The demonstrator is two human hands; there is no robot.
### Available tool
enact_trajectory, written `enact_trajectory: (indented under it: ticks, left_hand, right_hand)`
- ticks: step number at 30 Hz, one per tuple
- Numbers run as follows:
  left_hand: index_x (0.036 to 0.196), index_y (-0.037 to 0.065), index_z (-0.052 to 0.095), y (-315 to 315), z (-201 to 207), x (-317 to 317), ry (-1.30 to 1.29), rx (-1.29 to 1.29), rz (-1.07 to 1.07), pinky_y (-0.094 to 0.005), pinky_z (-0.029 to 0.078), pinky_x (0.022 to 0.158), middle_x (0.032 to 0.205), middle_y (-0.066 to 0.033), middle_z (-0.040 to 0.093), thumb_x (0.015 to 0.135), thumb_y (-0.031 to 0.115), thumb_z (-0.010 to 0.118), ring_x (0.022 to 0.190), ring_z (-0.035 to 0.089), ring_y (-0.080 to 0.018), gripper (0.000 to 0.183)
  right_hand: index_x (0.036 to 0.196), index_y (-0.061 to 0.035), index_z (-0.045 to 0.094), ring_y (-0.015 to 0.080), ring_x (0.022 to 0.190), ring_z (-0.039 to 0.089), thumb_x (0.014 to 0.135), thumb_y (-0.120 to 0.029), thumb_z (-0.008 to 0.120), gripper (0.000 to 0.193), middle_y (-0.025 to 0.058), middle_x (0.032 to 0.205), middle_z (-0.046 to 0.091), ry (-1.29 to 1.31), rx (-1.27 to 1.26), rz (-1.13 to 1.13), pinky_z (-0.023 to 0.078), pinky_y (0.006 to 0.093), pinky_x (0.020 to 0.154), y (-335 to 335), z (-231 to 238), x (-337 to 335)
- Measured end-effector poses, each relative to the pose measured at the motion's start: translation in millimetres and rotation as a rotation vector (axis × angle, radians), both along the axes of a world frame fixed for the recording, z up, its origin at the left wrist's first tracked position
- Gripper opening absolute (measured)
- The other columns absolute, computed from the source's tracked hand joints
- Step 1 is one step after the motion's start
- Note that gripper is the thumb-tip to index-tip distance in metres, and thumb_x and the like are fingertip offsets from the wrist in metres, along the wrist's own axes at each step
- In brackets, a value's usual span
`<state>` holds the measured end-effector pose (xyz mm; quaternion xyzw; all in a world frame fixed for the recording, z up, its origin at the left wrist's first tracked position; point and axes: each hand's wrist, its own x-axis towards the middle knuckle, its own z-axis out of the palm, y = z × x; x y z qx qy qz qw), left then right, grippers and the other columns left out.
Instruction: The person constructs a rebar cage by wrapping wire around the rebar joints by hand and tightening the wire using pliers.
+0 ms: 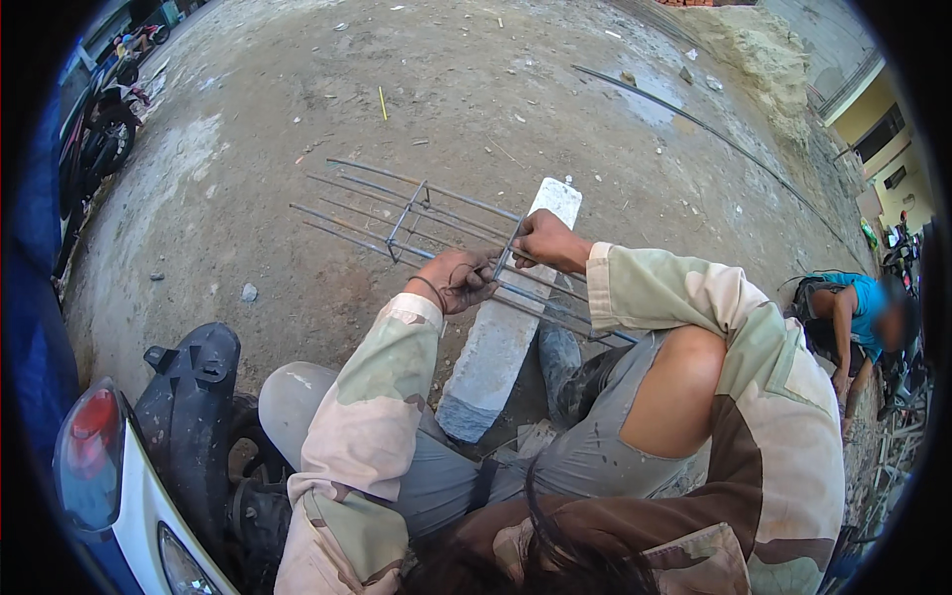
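A cage of steel reinforcing bars (372,188), long thin rods with square stirrups around them, lies across a long pale concrete block (486,362). My left hand (458,282) is closed at one stirrup near the lower bars, its fingertips pinched together; what is between them is too small to make out. Thin dark wire (428,288) loops by that wrist. My right hand (550,243) grips the upper side of the same stirrup (508,248) from the right. Another stirrup (405,220) stands farther left on the cage. The cage's right end passes over my leg.
A motorcycle's rear (193,416) stands close at my left. More motorcycles (107,139) are parked at the far left. A long dark rod or hose (709,129) lies on the dirt ground beside a puddle (650,104). Another person (843,312) in blue bends down at the right.
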<state>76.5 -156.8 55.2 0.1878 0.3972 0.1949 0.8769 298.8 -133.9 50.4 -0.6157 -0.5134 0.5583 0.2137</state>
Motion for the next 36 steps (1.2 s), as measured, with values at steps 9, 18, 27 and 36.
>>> enact_trajectory:
  ticks: [9,18,27,36]
  left_hand:
    - [0.130,0.003,0.051,12,-31,5,-0.532,-0.450,0.075,-0.0267,0.060,0.065,0.068,0.0006,0.055,0.101,0.004,0.036,0.045,0.050,-0.0035,0.032]
    - [0.091,-0.002,0.056,6,-29,20,-0.452,-0.534,0.255,-0.0271,0.061,0.060,0.061,0.0005,0.053,0.101,0.008,0.043,0.043,0.051,-0.0052,0.019]
    - [0.082,-0.003,0.057,0,-16,18,-0.279,-0.365,0.265,-0.0282,0.060,0.057,0.062,-0.0037,0.055,0.097,0.005,0.051,0.046,0.054,-0.0104,0.018]
    - [0.084,-0.005,0.062,56,62,32,0.506,0.597,-0.189,-0.0295,0.054,0.051,0.074,-0.0127,0.064,0.089,-0.001,0.056,0.059,0.061,-0.0170,0.009]
  right_hand:
    - [0.086,0.0074,0.072,0.0241,0.073,0.068,0.078,-0.009,0.067,0.019,0.0181,0.074,0.070,-0.334,0.311,0.030,0.052,0.0380,0.065,-8,16,0]
    - [0.093,0.0092,0.072,0.0231,0.080,0.065,0.074,0.011,0.056,0.025,0.0156,0.089,0.071,0.055,-0.045,-0.222,0.052,0.0345,0.069,-19,38,-7]
    - [0.096,-0.0008,0.077,0.0379,0.090,0.068,0.069,0.001,0.053,0.036,0.0245,0.093,0.070,-0.491,0.637,0.038,0.052,0.0417,0.085,-52,30,-24]
    - [0.127,0.0140,0.046,0.0304,0.100,0.067,0.078,0.017,0.045,0.050,0.0245,0.111,0.069,0.181,0.085,-0.213,0.055,0.0373,0.085,-37,29,0]
